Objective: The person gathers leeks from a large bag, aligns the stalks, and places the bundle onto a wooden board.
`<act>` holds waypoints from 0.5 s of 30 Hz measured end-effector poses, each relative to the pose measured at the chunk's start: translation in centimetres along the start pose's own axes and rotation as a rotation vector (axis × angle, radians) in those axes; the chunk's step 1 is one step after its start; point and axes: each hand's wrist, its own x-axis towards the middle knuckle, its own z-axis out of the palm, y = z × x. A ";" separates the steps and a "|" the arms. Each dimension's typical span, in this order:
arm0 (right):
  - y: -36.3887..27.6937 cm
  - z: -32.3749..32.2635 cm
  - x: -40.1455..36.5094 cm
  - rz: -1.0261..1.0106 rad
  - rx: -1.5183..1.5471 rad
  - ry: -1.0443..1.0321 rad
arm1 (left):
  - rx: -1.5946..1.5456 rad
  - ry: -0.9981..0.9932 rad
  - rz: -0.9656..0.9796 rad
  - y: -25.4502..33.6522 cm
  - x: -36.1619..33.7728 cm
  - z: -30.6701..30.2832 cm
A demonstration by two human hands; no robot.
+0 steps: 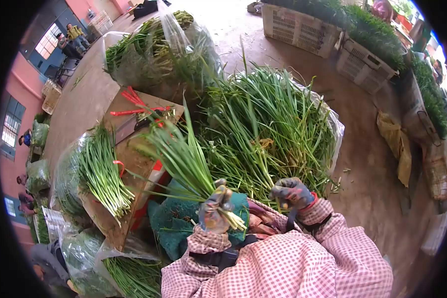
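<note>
My left hand [215,207], in a stained glove, is closed around a bunch of chives [184,161]. Their pale stem ends stick out below the fist and the green leaves fan up to the left. Gloved as well, my right hand [291,192] has its fingers curled at the stem ends of a few chives [264,171] at the near edge of a big loose heap of chives [283,116]. That heap lies on a plastic sheet in front of me. Beneath my left hand is a teal cloth [171,216] over my lap.
On a low wooden board [146,186] at left lie a bunch of chives [104,171], red ties [136,99] and a blade [125,128]. A large plastic bag of greens [159,54] stands behind. White crates [303,30] of greens line the right. Other people sit at far left.
</note>
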 end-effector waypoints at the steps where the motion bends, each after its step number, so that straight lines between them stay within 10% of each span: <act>1: 0.2 0.4 0.1 0.028 -0.029 -0.012 | 0.036 0.011 0.068 -0.5 0.2 -0.3; 7: 2.1 3.9 0.8 -0.029 0.035 -0.022 | 0.128 0.031 0.194 -1.4 0.9 0.2; 15: 0.7 6.9 0.2 0.138 0.045 -0.134 | 0.297 0.181 -0.122 -2.1 0.9 -1.3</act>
